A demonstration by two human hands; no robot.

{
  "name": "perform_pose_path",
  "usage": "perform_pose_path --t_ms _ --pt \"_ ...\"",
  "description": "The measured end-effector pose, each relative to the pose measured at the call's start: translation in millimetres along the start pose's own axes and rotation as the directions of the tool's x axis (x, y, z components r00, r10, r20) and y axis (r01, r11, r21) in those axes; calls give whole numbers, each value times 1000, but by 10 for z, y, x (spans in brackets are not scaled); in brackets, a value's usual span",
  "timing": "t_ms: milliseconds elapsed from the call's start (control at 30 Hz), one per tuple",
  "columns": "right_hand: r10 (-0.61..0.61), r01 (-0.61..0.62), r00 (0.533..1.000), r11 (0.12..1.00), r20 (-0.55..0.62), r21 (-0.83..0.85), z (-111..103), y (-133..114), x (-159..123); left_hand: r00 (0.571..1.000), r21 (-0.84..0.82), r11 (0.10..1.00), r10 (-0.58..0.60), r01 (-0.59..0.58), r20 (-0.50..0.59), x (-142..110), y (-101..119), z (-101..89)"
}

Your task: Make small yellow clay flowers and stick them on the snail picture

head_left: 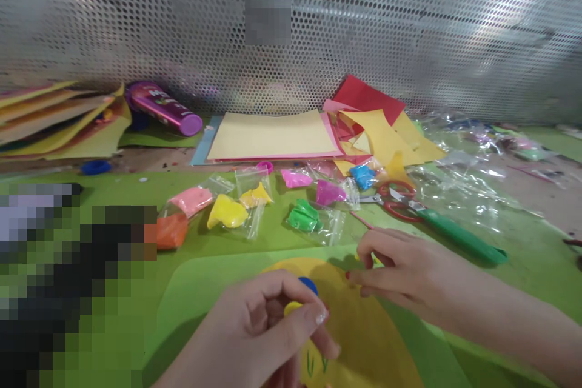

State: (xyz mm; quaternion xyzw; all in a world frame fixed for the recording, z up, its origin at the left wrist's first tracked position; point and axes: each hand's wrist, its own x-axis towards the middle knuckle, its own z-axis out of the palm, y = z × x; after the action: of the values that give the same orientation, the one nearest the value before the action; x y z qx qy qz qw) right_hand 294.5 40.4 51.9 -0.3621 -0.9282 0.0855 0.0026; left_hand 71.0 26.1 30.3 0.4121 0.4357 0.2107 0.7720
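My left hand [268, 321] is over an orange-yellow paper shape [364, 327], thumb and fingers pinched together. A small yellow piece [292, 308] shows between its fingers; whether it is held or lies behind them I cannot tell. Just behind the fingertips, a blue round piece [308, 285] sits on the shape. Thin green strokes [310, 364] mark the paper below. My right hand [400, 267] reaches in over the shape's right edge, its fingers bent and apart. Small yellow bits [364, 259] lie by those fingers. Light green paper [195, 285] extends beneath the shape.
Bags of coloured clay, including green [304, 216] and yellow [227, 212], lie beyond the paper. Red-handled scissors [398, 200] and a green tool-like strip [464, 236] are right. Paper sheets [273, 133], a purple tube [166, 109] and a perforated metal wall [204, 24] stand behind.
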Motion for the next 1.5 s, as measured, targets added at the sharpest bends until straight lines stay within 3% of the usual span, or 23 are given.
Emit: perform_pose_path --t_ms 100,200,333,433,733,933,1033,1100,1167,1233,1300,1400,1500 --pt "-21 22 1000 1000 7 -18 44 20 21 1000 -3 1000 9 -9 2 5 -12 -7" --pt "-29 30 999 995 -18 93 22 62 4 1000 -11 1000 28 -28 -1 14 -33 -22" --pt "114 -83 991 941 -75 329 -107 97 -42 999 -26 998 53 -53 -6 19 -59 -33" --pt "136 -91 987 912 -86 401 -158 86 -48 998 -29 998 55 -55 -10 16 -64 -26" --pt "-43 43 999 974 -7 221 98 111 24 999 -25 998 49 -49 -18 13 -59 -13" --pt "72 -86 996 921 51 380 -66 95 -7 999 -34 999 35 -35 -13 -3 -43 -29" --pt "180 -112 973 914 -143 391 -202 59 -40 1000 -50 998 26 -26 -7 -21 -10 -30" --pt "237 -109 898 936 -371 334 -254 37 -56 1000 -79 997 5 -6 -10 -30 10 -28" --pt "199 -86 857 965 -476 248 -256 20 -59 1000 -93 996 -5 3 -19 -30 14 -26" --pt "86 -25 919 987 -386 161 -206 13 -47 1000 -87 996 6 -8 -25 -21 -2 -30" --pt "-16 34 979 996 -203 84 -118 26 -29 999 -76 996 36 -37 -15 -5 -32 -38" --pt "-85 85 995 996 -55 10 7 70 -6 998 -65 996 55 -55 -7 17 -76 -51" --pt "-106 108 993 994 -44 23 37 71 4 998 -70 996 63 -63 2 21 -87 -54"
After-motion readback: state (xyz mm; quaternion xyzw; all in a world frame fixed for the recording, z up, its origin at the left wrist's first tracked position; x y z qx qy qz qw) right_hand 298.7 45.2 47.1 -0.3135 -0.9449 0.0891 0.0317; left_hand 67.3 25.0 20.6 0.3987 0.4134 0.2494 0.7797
